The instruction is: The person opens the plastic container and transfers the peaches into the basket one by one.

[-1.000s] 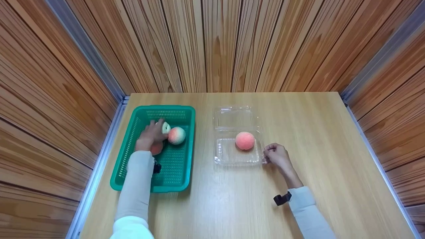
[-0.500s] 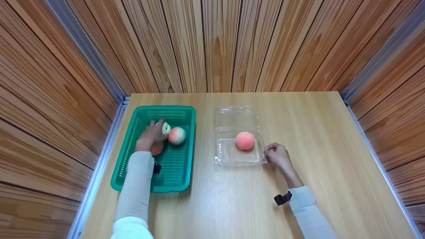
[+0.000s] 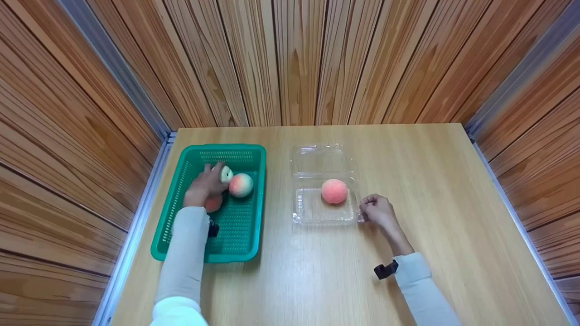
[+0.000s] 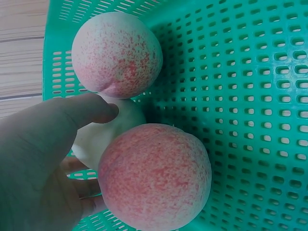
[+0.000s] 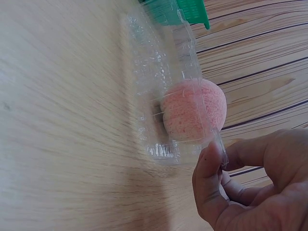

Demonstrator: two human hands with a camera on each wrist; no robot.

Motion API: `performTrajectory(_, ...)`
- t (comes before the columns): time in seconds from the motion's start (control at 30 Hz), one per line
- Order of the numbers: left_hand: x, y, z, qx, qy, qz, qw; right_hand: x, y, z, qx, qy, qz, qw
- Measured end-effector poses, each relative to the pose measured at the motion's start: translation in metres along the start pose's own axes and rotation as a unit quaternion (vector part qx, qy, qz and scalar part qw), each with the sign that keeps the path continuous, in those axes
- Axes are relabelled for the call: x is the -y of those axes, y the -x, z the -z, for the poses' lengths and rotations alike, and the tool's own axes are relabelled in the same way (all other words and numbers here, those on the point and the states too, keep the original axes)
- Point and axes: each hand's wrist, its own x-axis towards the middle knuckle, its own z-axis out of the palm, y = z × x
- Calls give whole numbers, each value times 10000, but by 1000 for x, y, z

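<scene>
Inside the green basket [image 3: 258, 217], my left hand [image 3: 206, 184] grips a pale peach [image 3: 226, 174]. The left wrist view shows the thumb [image 4: 96, 109] lying on this peach [image 4: 91, 142], while the other fingers are partly hidden behind it. Two blushed peaches, one pink and white [image 3: 240, 185] and one redder [image 3: 213, 203], sit close beside it. With thumb and fingers, my right hand [image 3: 378, 210] pinches the right edge of a clear plastic clamshell container [image 3: 310, 210]. Its lid [image 3: 321, 160] lies folded back, and a pink peach [image 3: 334, 191] rests in the base.
Basket and container stand apart on a light wooden table [image 3: 290, 280]. Wood-panelled walls [image 3: 299, 63] rise behind the table and at both sides. The basket's raised rim surrounds the left hand.
Hardly anything differs: both hands keep their places and holds, and the peaches stay where they were. The head view has shifted very slightly.
</scene>
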Motion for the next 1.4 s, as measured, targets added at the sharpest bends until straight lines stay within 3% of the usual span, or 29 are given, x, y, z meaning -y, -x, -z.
performTrajectory(0.73, -7, 6, 8, -112, 4, 5, 9999, -1, -1, 0, -12, 24, -101, 9999)
performTrajectory(1.0, -7, 8, 12, -247, -97, -173, 9995, -2, -2, 0, -72, 77, 76, 9999)
performTrajectory(1.4, -17, 17, 21, -390, -110, -265, 9988, 0, 0, -2, -24, 133, -77, 9999)
